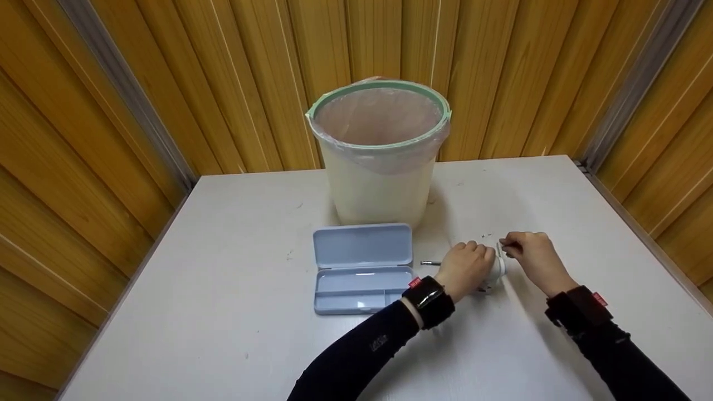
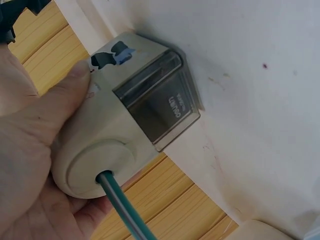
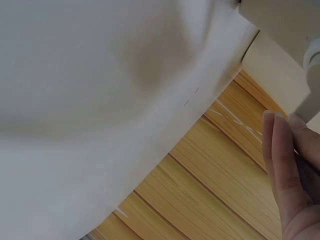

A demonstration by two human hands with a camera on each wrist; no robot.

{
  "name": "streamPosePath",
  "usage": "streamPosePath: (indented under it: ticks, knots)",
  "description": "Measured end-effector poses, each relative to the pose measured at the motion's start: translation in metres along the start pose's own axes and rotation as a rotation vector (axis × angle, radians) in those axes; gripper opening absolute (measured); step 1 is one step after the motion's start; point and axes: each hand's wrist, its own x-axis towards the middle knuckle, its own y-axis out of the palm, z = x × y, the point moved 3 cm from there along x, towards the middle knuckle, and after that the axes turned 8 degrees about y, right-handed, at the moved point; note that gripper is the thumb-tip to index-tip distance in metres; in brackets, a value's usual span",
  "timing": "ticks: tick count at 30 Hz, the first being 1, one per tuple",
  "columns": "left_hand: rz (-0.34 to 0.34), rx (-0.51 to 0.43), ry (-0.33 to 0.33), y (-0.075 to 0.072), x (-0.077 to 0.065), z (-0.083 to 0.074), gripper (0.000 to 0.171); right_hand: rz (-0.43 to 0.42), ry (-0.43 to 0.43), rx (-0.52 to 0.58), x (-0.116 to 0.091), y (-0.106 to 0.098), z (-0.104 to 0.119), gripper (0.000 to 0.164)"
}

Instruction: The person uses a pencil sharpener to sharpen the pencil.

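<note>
My left hand (image 1: 467, 268) grips a pale crank pencil sharpener (image 2: 102, 117) by its body, the thumb lying along one side. A dark, clear-fronted shavings drawer (image 2: 162, 105) shows on it in the left wrist view. From the round hole at one end sticks a green and grey striped pencil (image 2: 122, 205). Over the table at the sharpener's other end, my right hand (image 1: 535, 259) pinches the crank handle (image 3: 306, 107) between thumb and fingers. In the head view the left hand covers most of the sharpener's body.
A light blue pencil case (image 1: 363, 245) lies with its lid up, left of the hands. Behind it stands a cream bin (image 1: 381, 192) with a green rim and a pinkish liner. Small dark specks dot the white table (image 1: 223, 267). Wood-patterned panels (image 1: 256, 83) enclose three sides.
</note>
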Motion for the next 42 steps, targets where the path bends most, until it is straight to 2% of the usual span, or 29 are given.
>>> streamPosePath:
  ticks: [8, 18, 29, 38, 42]
  knots:
    - [-0.011, -0.004, 0.015, 0.000, -0.002, 0.001, 0.033, 0.084, 0.014, 0.008, 0.004, 0.000, 0.000, 0.004]
    - [-0.038, 0.011, 0.017, -0.001, -0.002, 0.001, 0.032, 0.142, 0.062, 0.033, 0.004, 0.003, -0.005, 0.004]
    - [0.002, -0.048, 0.009, -0.001, -0.002, 0.001, 0.046, 0.190, 0.080, 0.048, 0.008, 0.003, -0.006, 0.004]
    - [0.031, -0.052, 0.008, 0.001, 0.000, 0.000, 0.047, 0.267, 0.044, -0.004, 0.007, 0.010, -0.014, 0.004]
    - [0.027, -0.046, 0.000, 0.002, 0.001, 0.000, 0.049, 0.319, 0.064, 0.033, 0.010, 0.009, -0.015, 0.005]
